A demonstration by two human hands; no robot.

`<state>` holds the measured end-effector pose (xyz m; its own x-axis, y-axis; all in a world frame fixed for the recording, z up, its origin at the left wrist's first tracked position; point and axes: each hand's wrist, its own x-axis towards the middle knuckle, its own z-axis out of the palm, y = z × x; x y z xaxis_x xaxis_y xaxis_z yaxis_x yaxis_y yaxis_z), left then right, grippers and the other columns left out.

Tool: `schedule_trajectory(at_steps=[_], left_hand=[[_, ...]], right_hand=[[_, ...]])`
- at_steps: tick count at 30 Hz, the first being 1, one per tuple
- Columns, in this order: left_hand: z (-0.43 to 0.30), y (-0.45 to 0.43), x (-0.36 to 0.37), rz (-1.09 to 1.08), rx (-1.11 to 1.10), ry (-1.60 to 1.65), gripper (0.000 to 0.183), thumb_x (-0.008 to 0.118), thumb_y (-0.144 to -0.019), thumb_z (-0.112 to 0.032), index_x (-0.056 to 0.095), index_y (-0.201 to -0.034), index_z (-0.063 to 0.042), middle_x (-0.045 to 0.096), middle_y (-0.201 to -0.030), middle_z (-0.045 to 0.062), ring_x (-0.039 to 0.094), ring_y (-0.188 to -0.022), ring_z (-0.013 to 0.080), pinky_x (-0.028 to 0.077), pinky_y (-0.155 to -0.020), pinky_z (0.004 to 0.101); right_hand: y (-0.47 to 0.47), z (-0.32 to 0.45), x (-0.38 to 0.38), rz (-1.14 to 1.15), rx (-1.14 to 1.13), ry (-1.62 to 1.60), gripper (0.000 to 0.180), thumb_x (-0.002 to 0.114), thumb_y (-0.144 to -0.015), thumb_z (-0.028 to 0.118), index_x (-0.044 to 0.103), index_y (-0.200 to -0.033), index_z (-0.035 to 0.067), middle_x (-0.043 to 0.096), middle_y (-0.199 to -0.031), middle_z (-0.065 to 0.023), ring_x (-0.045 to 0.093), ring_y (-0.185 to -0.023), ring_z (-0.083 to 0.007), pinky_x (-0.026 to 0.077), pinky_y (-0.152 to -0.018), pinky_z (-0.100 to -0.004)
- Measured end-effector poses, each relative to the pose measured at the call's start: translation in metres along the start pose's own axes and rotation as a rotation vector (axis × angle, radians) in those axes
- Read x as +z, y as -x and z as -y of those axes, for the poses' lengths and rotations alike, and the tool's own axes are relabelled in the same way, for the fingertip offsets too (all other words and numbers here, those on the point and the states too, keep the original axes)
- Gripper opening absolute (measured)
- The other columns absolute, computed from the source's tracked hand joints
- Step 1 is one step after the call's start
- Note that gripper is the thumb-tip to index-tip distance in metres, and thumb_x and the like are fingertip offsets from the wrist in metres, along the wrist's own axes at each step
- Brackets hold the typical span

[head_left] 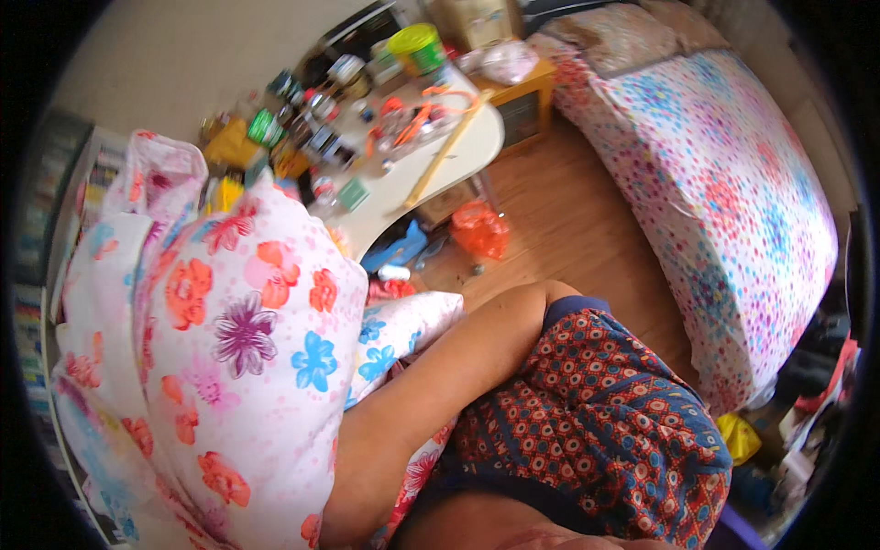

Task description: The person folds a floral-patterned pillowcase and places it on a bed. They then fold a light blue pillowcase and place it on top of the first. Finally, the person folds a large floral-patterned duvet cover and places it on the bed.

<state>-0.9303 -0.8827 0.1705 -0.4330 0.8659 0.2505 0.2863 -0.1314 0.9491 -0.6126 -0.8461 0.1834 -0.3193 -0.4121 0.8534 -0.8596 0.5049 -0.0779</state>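
Neither of my hands is in view. A bare arm (440,364) of mine reaches across my front, out of a patterned short sleeve. It presses against a large bundle of white floral bedding (254,357), which bulges up on the left. Folds of this bedding cover whatever lies behind it. A further flap with blue flowers (405,330) shows past the arm. My red and blue patterned top (591,412) fills the lower middle.
A cluttered white table (440,172) holds bottles, jars, a green-yellow tub (417,51) and a wooden stick (447,151). Below it, a red plastic bag (479,230) lies on the wood floor (577,206). A bed with a dotted floral cover (729,179) stands right; shelves (34,330) line the left.
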Motion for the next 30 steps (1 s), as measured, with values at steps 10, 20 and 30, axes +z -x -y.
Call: schedule_trajectory(at_steps=[10, 20, 30], left_hand=[[-0.034, 0.103, 0.324, 0.648, 0.075, 0.102, 0.058, 0.047, -0.088, -0.043, 0.034, -0.132, -0.007, 0.037, -0.134, 0.011, 0.039, -0.119, 0.0237, 0.029, -0.100, 0.0367], [0.048, 0.183, 0.612, 1.242, -0.018, 0.181, 0.058, 0.046, -0.088, -0.042, 0.034, -0.132, -0.007, 0.037, -0.134, 0.011, 0.039, -0.119, 0.0233, 0.029, -0.100, 0.0359], [-0.006, 0.234, 0.884, 1.710, 0.153, 0.274, 0.057, 0.046, -0.088, -0.042, 0.034, -0.132, -0.007, 0.037, -0.134, 0.012, 0.040, -0.118, 0.0229, 0.029, -0.100, 0.0351]], right_hand=[[0.143, 0.324, -0.036, -0.847, 0.752, 0.993, 0.041, 0.064, -0.070, 0.040, 0.054, -0.079, 0.001, 0.056, -0.068, -0.0198, 0.056, -0.061, -0.0368, 0.044, -0.054, -0.0420], [0.319, 0.491, -0.023, -1.229, 0.984, 1.535, 0.024, 0.068, -0.071, 0.017, 0.059, -0.087, 0.001, 0.058, -0.072, -0.0150, 0.060, -0.065, -0.0252, 0.045, -0.060, -0.0312], [0.371, 0.663, -0.090, -1.257, 0.752, 2.012, 0.027, 0.069, -0.071, 0.014, 0.059, -0.092, 0.001, 0.059, -0.074, -0.0049, 0.054, -0.076, -0.0104, 0.044, -0.068, -0.0276]])
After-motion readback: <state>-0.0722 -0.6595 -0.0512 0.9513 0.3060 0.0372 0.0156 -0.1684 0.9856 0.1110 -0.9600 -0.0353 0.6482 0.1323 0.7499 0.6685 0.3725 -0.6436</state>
